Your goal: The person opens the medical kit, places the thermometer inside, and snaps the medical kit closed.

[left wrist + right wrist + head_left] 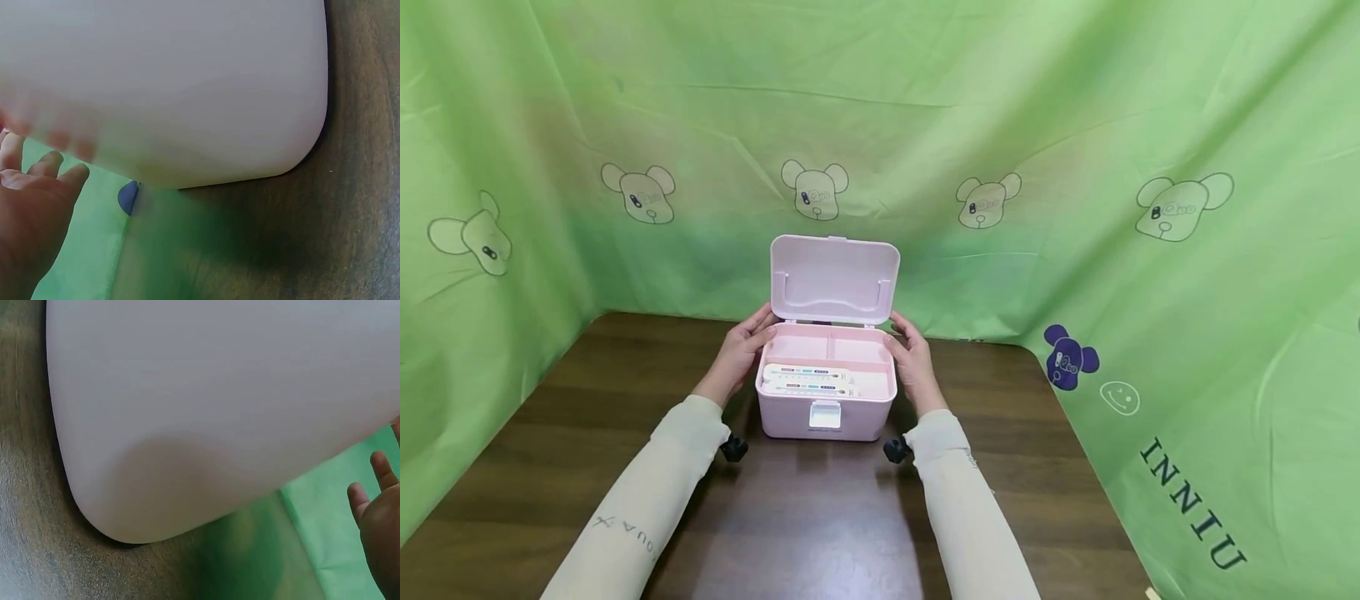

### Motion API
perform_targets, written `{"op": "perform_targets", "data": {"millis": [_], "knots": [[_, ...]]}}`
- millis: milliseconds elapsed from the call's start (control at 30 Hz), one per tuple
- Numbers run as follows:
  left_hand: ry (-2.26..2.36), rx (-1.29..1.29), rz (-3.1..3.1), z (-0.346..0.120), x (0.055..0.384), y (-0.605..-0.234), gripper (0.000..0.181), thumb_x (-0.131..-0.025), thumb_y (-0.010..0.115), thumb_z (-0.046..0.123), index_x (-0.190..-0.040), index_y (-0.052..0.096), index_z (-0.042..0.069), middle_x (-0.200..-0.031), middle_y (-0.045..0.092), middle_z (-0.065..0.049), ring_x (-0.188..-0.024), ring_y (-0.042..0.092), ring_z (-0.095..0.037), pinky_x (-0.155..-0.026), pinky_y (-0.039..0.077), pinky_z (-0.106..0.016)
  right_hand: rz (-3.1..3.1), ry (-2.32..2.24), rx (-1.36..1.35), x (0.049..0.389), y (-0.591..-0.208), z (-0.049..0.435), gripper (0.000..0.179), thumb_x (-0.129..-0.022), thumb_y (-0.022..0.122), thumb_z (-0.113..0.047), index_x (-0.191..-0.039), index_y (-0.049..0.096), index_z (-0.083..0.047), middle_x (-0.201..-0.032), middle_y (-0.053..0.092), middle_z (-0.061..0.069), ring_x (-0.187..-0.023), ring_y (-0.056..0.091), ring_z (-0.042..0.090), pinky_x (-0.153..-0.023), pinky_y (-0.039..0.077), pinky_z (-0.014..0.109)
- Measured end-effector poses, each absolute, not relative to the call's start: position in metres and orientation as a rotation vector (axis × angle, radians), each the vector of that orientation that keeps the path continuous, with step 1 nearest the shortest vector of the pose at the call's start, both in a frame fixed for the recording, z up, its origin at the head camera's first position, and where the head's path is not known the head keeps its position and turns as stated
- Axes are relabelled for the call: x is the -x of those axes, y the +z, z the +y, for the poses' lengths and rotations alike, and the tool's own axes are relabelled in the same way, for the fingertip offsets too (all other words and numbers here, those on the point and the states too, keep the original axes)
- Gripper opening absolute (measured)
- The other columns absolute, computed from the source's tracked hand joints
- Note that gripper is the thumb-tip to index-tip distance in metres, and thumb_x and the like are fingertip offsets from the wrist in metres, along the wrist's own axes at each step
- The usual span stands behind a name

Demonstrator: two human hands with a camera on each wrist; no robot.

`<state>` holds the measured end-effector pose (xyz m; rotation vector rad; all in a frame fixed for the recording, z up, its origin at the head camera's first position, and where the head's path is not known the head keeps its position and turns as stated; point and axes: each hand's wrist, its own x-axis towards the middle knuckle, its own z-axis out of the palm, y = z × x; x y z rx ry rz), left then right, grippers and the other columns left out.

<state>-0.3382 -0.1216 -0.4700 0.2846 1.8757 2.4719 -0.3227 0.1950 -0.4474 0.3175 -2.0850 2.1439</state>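
Note:
A pink plastic storage box (790, 421) stands on the table with its lid (835, 279) raised at the back. Inside, a pink divided tray (857, 346) has two rear compartments and a long front one, where slim white packets (808, 375) with coloured print lie. My left hand (741, 354) holds the box's left rim, thumb on the top edge and fingers along the outer side. On the other side, my right hand (916, 358) holds the right rim likewise. In both wrist views the box's smooth side fills most of the picture, and some fingers stand a little away from it.
The dark wooden table (820, 533) ends at a green curtain (910, 108) printed with bear heads, at the back and both sides. A clear latch (825, 414) is on the box's front. Black wrist mounts (734, 448) sit low beside the box.

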Motion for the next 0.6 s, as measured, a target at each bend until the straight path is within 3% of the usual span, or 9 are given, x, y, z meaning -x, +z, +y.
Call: {"op": "perform_targets", "data": {"millis": [133,267,400,500,600], "knots": [[2.528,-0.223,1.909,-0.120,0.338,-0.471,0.056,-0.104,0.058,0.007,-0.157,0.038,0.004,-0.158,0.041,-0.018,-0.147,0.040,-0.027,-0.107,0.046,-0.022,-2.037,2.102,-0.275,0.318,-0.446,0.191,0.049,-0.099,0.064,-0.001,-0.145,0.052,0.006,-0.145,0.050,0.030,-0.136,0.046,0.040,-0.090,0.050,0.018],[2.523,-0.115,1.995,-0.117,0.337,-0.474,0.053,-0.102,0.064,0.012,-0.151,0.047,0.003,-0.151,0.050,-0.018,-0.136,0.055,-0.015,-0.105,0.046,-0.020,-2.003,1.999,-0.217,0.315,-0.447,0.192,0.037,-0.096,0.070,-0.003,-0.131,0.063,0.008,-0.128,0.063,0.028,-0.111,0.063,0.020,-0.086,0.051,0.019],[2.488,-0.042,2.085,-0.117,0.334,-0.475,0.046,-0.101,0.065,0.014,-0.145,0.055,0.002,-0.148,0.054,-0.016,-0.123,0.060,-0.008,-0.097,0.050,-0.017,-2.046,1.849,-0.271,0.311,-0.445,0.193,0.030,-0.094,0.071,-0.001,-0.121,0.067,0.012,-0.117,0.068,0.029,-0.091,0.064,0.007,-0.082,0.052,0.018],[2.456,-0.083,2.127,-0.122,0.330,-0.475,0.045,-0.103,0.061,0.015,-0.146,0.054,0.002,-0.150,0.052,-0.014,-0.132,0.055,-0.012,-0.101,0.049,-0.020,-2.105,1.753,-0.329,0.308,-0.441,0.194,0.031,-0.094,0.068,0.001,-0.123,0.068,0.010,-0.120,0.068,0.028,-0.093,0.063,0.006,-0.085,0.051,0.018],[2.408,-0.196,2.120,-0.128,0.326,-0.474,0.045,-0.107,0.054,0.016,-0.149,0.048,0.003,-0.156,0.045,-0.012,-0.142,0.046,-0.018,-0.112,0.043,-0.030,-2.166,1.714,-0.351,0.305,-0.438,0.195,0.034,-0.095,0.066,-0.002,-0.128,0.069,0.005,-0.129,0.067,0.025,-0.108,0.064,0.013,-0.097,0.050,0.024]]}}
